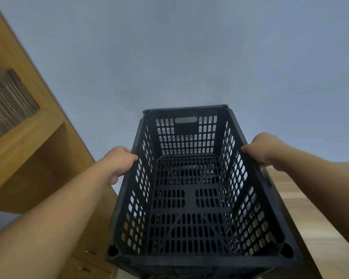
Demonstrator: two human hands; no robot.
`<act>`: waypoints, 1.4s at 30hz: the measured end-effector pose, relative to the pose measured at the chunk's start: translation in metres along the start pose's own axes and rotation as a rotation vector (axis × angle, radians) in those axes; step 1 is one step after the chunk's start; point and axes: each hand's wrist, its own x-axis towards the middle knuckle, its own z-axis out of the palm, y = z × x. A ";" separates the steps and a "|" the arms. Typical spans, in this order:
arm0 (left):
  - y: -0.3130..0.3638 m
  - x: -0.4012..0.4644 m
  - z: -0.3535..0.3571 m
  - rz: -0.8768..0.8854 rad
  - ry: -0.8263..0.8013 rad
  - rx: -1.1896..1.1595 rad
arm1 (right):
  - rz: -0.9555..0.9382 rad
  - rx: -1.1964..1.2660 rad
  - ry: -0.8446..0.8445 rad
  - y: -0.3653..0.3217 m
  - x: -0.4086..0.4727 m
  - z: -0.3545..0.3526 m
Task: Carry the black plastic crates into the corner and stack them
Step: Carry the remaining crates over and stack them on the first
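Between the two forearms, at the lower centre of the view, a black plastic crate (197, 198) is held clear of any surface, its open top facing the camera and its perforated floor visible inside. The left hand (119, 164) grips the left long rim about midway along, with the thumb curled over the top edge; the remaining fingers pass outside the wall and cannot be seen. The right hand (262, 150) grips the right long rim opposite, fingers curled round the edge. A slot handle shows in the crate's far end wall. Beyond the crate, a wooden shelf unit (28, 137) stands at left, a pale wood surface (310, 208) at right, and a plain blue-grey wall (169, 57) behind.
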 end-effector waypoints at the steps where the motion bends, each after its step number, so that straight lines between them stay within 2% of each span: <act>1: 0.000 0.000 -0.001 0.002 -0.010 -0.007 | 0.000 -0.027 0.003 -0.001 0.000 0.000; 9: 0.000 -0.013 -0.005 0.027 -0.121 0.025 | 0.022 -0.110 -0.013 0.003 -0.007 -0.003; 24: -0.013 -0.017 0.007 0.118 0.046 0.025 | -0.082 -0.188 0.143 0.015 -0.018 0.017; 30: -0.024 -0.025 0.013 0.209 0.120 0.190 | -0.095 -0.119 0.135 0.020 -0.025 0.030; 36: -0.029 -0.031 0.013 0.113 0.045 0.058 | -0.034 -0.185 0.033 0.030 -0.047 0.046; 42: -0.029 -0.035 0.019 0.149 0.036 0.067 | -0.067 -0.256 0.144 0.037 -0.039 0.053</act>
